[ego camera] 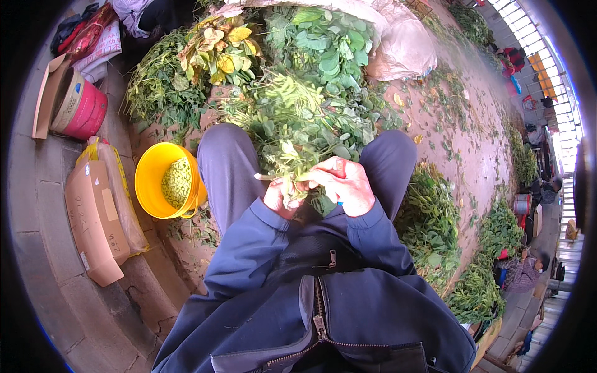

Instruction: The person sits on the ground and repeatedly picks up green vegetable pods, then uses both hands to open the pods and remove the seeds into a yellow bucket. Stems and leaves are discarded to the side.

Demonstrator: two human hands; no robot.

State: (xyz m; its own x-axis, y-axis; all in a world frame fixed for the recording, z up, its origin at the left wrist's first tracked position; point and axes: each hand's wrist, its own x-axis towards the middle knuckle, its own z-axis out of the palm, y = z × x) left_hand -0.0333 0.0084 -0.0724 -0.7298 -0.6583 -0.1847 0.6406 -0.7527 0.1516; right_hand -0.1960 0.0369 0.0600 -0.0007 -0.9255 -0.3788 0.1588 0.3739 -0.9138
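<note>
My left hand point(281, 198) grips the stalk of a leafy green bean plant point(290, 156), whose cut stem end pokes out to the left. Close beside it, my right hand point(347, 184) pinches part of the same plant between thumb and fingers. Both hands are between my knees, above my lap. Beyond them lies a heap of plants with plump green pods point(294, 93), probably soybean. A yellow bucket point(144, 196) stands left of my left knee, partly filled with small pale green pods or beans point(176, 184); I cannot tell which.
Left, on paving, lie a flattened cardboard box point(95, 210) and a pink-and-white bucket point(86, 109). A pale sack point(401, 46) edges the far heap. More plants point(426, 224) lie at my right. A seated person point(522, 272) is far right; another person's sleeve point(130, 16) shows top left.
</note>
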